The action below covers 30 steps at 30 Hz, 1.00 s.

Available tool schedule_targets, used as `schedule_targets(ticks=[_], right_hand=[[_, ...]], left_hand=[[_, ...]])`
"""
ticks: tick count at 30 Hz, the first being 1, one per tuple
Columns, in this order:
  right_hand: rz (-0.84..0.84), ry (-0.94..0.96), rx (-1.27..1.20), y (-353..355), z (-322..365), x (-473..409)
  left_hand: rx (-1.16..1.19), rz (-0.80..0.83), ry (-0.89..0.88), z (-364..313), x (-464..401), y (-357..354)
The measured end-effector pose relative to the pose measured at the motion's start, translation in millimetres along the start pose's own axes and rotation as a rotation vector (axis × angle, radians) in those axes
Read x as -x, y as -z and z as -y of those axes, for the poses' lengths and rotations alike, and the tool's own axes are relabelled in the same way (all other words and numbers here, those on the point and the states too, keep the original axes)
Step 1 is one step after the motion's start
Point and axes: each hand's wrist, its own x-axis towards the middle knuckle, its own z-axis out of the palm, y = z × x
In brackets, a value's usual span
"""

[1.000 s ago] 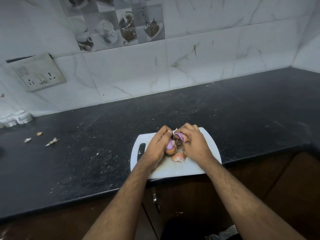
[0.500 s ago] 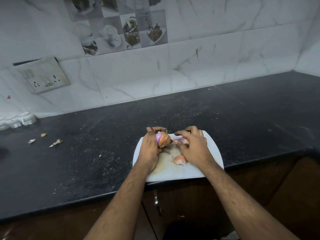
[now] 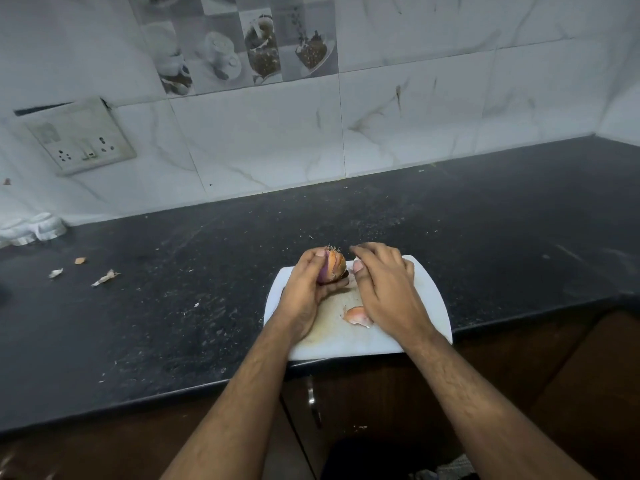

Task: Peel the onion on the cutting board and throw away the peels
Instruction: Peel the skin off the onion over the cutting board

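Onion (image 3: 333,268) sits gripped in left hand (image 3: 309,289) above far-left part of white cutting board (image 3: 429,306), root end up; right hand (image 3: 386,289) just beside it, fingers curled, pinching a pale peel bit; loose peel (image 3: 356,316) lies on board btwn wrists; dark table (image 3: 173,306) carries peel scraps (image 3: 104,278) far left, well apart; wall socket (image 3: 83,140) behind.

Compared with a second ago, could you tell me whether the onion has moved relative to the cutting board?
Yes. The onion, gripped by the left hand, has gone from the middle of the cutting board towards its far left corner.
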Motion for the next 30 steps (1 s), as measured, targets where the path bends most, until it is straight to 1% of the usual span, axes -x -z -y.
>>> schedule_targets(ticks=[1,4,6,9,12,15,19,22,25,28,30], right_hand=[[-0.003,0.033,-0.023,2,2,1],[0.059,0.145,-0.053,3,4,1],[0.052,0.157,-0.086,2,3,2],[0.017,0.048,-0.196,2,-1,2],[0.002,-0.077,-0.219,2,-3,1],[-0.024,-0.104,-0.229,1,-6,0],[-0.075,-0.103,-0.198,3,-8,-1],[-0.112,-0.068,-0.227,7,-5,0],[-0.088,-0.019,-0.267,8,-2,3],[-0.085,0.045,-0.227,8,0,6],[-0.093,0.092,-0.157,6,1,9]], left_hand=[[-0.032,0.013,-0.008,0,1,-2],[-0.148,0.077,-0.059,-1,8,-6],[-0.217,0.077,-0.083,0,12,-9],[-0.231,0.064,-0.073,0,14,-10],[-0.205,0.076,-0.012,-4,15,-9],[-0.208,0.083,-0.014,-3,11,-6],[-0.221,0.076,-0.063,-2,11,-3],[-0.242,0.059,-0.078,-5,12,-6],[-0.220,0.061,-0.069,-7,14,-10],[-0.222,0.061,-0.081,-9,15,-11],[-0.262,0.055,-0.107,-7,14,-10]])
